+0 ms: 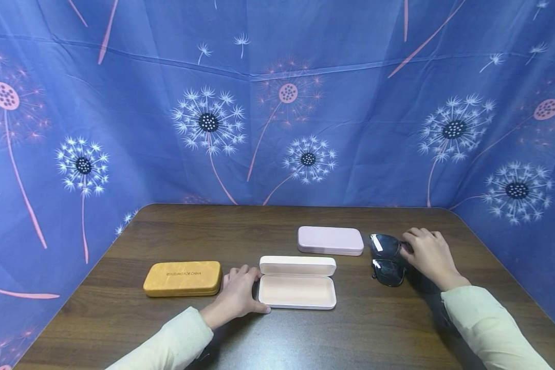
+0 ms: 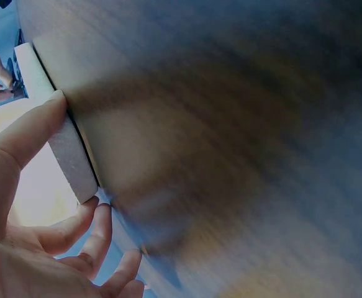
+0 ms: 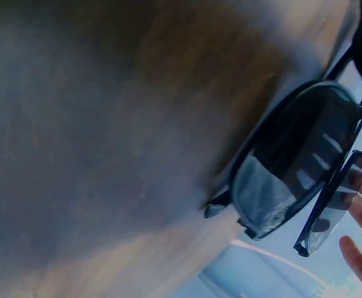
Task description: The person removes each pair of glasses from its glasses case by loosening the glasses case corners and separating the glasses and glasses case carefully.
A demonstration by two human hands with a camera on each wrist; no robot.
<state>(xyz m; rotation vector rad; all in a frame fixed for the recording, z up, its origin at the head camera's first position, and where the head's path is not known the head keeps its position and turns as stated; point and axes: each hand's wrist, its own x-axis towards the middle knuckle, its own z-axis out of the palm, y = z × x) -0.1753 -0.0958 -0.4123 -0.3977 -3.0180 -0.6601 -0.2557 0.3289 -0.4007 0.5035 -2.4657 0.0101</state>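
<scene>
An open white glasses case (image 1: 297,292) lies with its lid tipped back. My left hand (image 1: 238,291) grips its left end, thumb at the front corner and fingers toward the lid side. Seen from the left wrist, the thumb (image 2: 35,133) presses on the case's edge (image 2: 66,152). On the right, a pair of dark sunglasses (image 1: 388,272) stands with its lenses facing left and a white sticker on the far lens. My right hand (image 1: 429,256) pinches the sunglasses from their right side; the exact contact is hidden. The right wrist view shows a lens (image 3: 292,161) close up.
A closed yellow glasses case (image 1: 183,279) lies left of my left hand. Behind the open case is a closed pale pink case (image 1: 330,241). All rest on a brown wooden table (image 1: 351,339), backed by a blue dandelion-print cloth (image 1: 361,169).
</scene>
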